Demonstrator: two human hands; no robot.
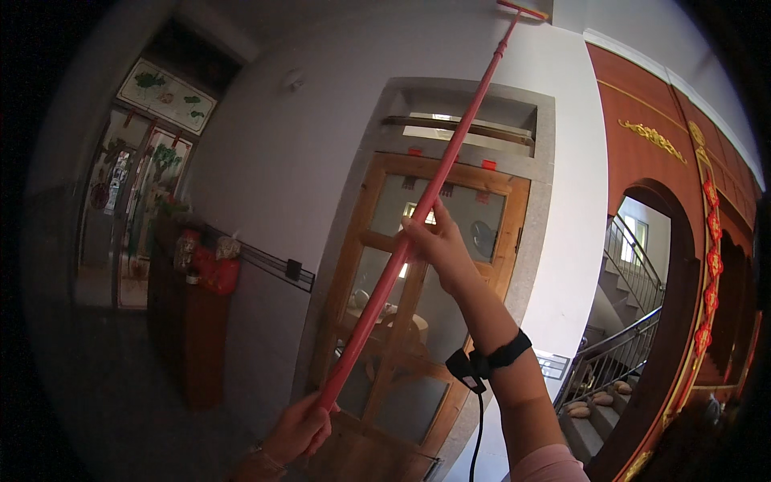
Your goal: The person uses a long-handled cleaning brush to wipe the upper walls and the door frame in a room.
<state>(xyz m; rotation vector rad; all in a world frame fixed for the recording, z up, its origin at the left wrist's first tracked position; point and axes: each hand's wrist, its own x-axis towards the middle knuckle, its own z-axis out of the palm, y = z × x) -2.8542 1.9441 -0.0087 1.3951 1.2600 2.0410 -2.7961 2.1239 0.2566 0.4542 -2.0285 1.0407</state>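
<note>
A long red pole runs diagonally upward across the view. My left hand grips its lower end, near the bottom of the picture. Higher on the shaft, in front of a wooden glazed door, my right hand is closed around the pole. At the pole's far end a flat crosswise head with an orange edge is at the upper white wall, above the door frame; whether it touches the wall cannot be told. A black strap with a small device and a cable is on my right forearm.
A wooden cabinet with jars and a red bag stands at left, near glass doors. At right, a red-brown panelled partition has an arched opening onto stairs with a metal railing; several tan objects lie on the steps.
</note>
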